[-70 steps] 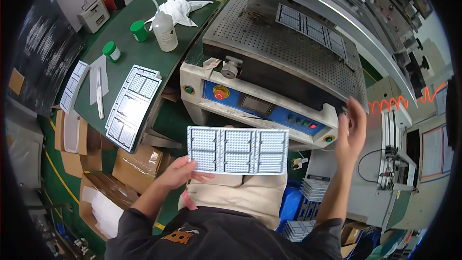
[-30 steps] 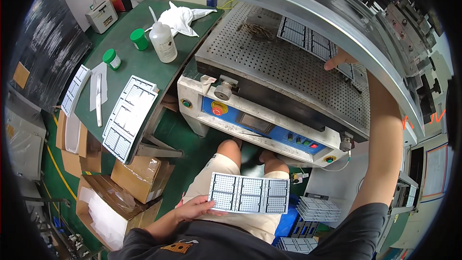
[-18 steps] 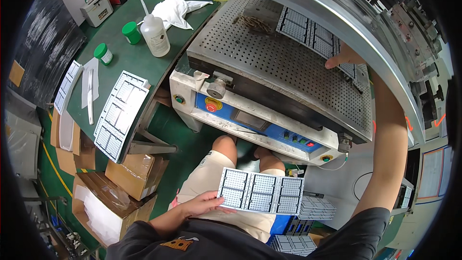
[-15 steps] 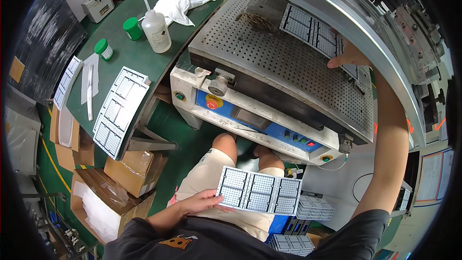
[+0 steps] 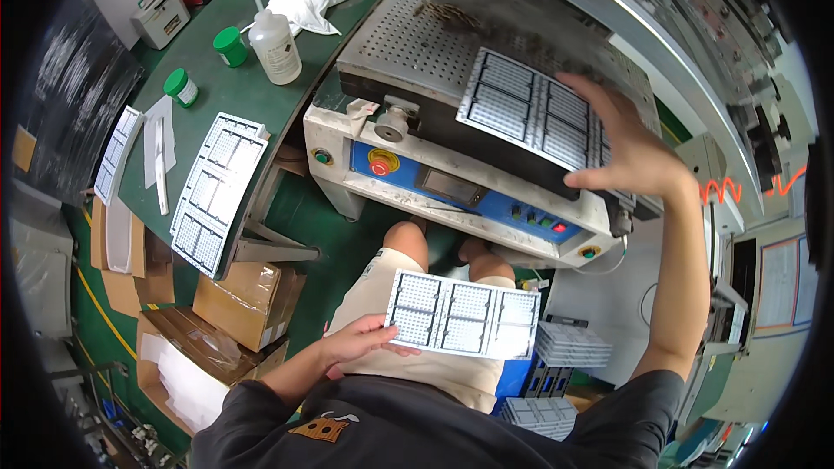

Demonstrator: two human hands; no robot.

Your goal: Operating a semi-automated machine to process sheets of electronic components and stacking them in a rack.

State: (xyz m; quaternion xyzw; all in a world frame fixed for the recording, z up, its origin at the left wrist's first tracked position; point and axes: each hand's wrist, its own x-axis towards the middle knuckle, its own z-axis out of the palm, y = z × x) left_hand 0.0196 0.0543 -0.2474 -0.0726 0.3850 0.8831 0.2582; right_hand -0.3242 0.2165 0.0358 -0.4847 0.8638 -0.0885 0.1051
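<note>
1 upper grid panel (image 5: 532, 113) over the front edge of the perforated bed (image 5: 391, 56), gripped across its width by the right hand (image 5: 638, 152); 1 lower grid panel (image 5: 465, 320) above the beige shorts (image 5: 369, 295), its left end pinched by the left hand (image 5: 360, 339), probably prone to drooping or slipping through that 1-end hold.

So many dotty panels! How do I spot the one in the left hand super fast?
Find the big machine with the blue front strip, then look below it to the pale shorts. Over them, the left hand grips the left end of a white rectangular panel with black lines. The other panel in the right hand is up by the machine; only this one is over the shorts.
</note>
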